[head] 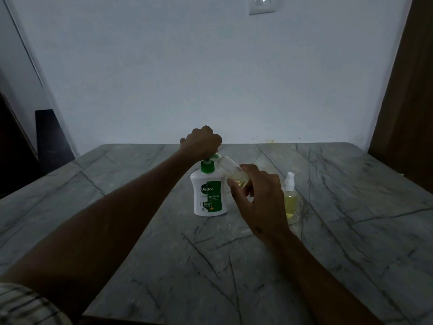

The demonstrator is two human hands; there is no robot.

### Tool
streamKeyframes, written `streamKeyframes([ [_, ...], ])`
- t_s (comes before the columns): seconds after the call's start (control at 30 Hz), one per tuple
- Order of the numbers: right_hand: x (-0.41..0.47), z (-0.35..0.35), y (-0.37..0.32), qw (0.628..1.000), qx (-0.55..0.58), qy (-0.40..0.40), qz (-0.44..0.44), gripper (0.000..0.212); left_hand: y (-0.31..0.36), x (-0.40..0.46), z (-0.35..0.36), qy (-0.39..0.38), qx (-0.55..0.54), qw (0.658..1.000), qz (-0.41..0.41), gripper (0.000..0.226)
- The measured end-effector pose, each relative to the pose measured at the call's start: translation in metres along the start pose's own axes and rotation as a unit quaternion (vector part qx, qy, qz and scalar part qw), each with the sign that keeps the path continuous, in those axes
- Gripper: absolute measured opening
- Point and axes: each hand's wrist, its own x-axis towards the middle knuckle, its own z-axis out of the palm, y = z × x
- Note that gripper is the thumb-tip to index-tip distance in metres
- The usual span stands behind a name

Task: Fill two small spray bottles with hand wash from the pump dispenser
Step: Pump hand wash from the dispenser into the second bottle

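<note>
A white pump dispenser (208, 195) with a green collar and label stands on the grey marble table (351, 231). My left hand (202, 141) is closed over its pump head from above. My right hand (257, 198) holds a small clear bottle (230, 168) with no cap, tilted with its mouth up against the pump nozzle; a little yellowish liquid lies in its lower end. A second small spray bottle (290, 198), capped with a white sprayer and filled with yellow-green liquid, stands upright just right of my right hand.
The table runs back to a pale wall (210, 78). A dark wooden panel (407, 113) rises at the right. A dark chair back (51, 134) stands at the far left beyond the table edge.
</note>
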Motion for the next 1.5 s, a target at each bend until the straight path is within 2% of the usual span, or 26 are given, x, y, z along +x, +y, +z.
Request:
streamKeyframes([
  [0.1, 0.0, -0.001, -0.002, 1.0, 0.008, 0.01, 0.002, 0.051, 0.004, -0.002, -0.005, 0.016, 0.017, 1.0, 0.01, 0.016],
  [0.37, 0.0, -0.003, -0.003, 1.0, 0.003, 0.011, -0.006, 0.044, 0.0, 0.0, 0.001, -0.002, 0.008, 1.0, -0.005, 0.026],
  [0.57, -0.004, -0.004, -0.004, 1.0, 0.001, 0.02, 0.001, 0.047, 0.003, -0.004, 0.0, 0.008, 0.022, 1.0, 0.007, 0.015],
  [0.8, 0.001, -0.001, -0.002, 1.0, 0.005, 0.011, -0.002, 0.045, 0.004, -0.004, -0.001, 0.015, 0.015, 1.0, 0.014, 0.019],
  [0.93, 0.001, -0.001, -0.001, 1.0, 0.007, 0.014, 0.004, 0.05, 0.004, -0.006, -0.004, 0.009, 0.009, 1.0, 0.007, 0.015],
  [1.13, 0.003, 0.0, -0.003, 1.0, 0.0, 0.01, 0.0, 0.048, 0.002, 0.0, -0.003, -0.023, -0.011, 1.0, -0.009, 0.044],
  [1.2, 0.001, 0.0, -0.001, 1.0, -0.004, 0.008, -0.002, 0.046, 0.0, 0.002, 0.001, -0.032, -0.009, 0.999, -0.004, 0.047],
  [1.37, 0.0, -0.001, 0.0, 1.0, -0.013, 0.002, 0.004, 0.044, 0.0, -0.003, -0.002, -0.025, -0.024, 0.999, -0.013, 0.043],
  [1.5, 0.002, -0.001, -0.004, 1.0, -0.008, 0.011, 0.004, 0.048, 0.001, 0.0, -0.006, -0.009, -0.015, 1.0, -0.011, 0.022],
])
